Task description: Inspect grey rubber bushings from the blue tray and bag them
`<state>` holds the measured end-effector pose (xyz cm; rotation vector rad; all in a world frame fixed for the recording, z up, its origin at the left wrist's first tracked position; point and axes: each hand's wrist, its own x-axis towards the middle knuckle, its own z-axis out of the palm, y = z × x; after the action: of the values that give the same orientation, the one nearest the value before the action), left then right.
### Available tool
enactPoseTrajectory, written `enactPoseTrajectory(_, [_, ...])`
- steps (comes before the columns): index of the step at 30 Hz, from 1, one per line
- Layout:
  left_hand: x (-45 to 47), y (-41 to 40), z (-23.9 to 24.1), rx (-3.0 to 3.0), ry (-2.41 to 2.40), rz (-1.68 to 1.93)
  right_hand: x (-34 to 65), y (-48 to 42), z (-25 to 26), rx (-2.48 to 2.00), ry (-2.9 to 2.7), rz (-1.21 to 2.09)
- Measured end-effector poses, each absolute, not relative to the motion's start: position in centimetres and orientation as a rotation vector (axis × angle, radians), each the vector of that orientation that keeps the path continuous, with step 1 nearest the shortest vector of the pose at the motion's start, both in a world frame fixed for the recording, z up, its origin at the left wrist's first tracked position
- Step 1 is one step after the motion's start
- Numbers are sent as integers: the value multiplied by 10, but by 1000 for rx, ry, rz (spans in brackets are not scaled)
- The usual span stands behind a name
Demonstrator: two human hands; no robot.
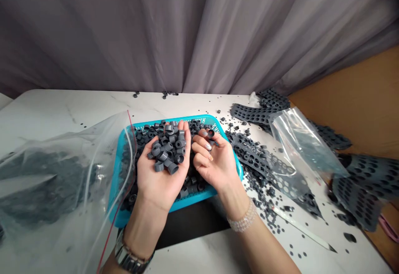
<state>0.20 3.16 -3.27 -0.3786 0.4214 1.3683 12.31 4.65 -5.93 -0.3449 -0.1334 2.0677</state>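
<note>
My left hand [158,178] is palm up over a turquoise basket [215,121], cupped and holding a heap of small dark grey rubber rings [168,149]. My right hand [215,164] is beside it, palm up, fingers curled, pinching one grey ring [211,133] at the fingertips. The basket is full of more of the same rings. A watch is on my left wrist and a bead bracelet on my right.
A large clear zip bag [56,182] with a red seal line lies at the left, holding dark parts. Punched grey rubber sheets [258,114] and a smaller clear bag [299,141] lie at the right. Loose rings and scraps dot the white table [62,107]. A curtain hangs behind.
</note>
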Motion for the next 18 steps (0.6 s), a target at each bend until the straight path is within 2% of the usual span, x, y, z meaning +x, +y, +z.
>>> enactPoseTrajectory(8, [-2,33,-32,-372,407,1398,123,48,-57,-601,-204,1959])
enactPoseTrajectory(18, [-1,32,-37,-232,443,1393,107,33,-46,-988,-837,1538])
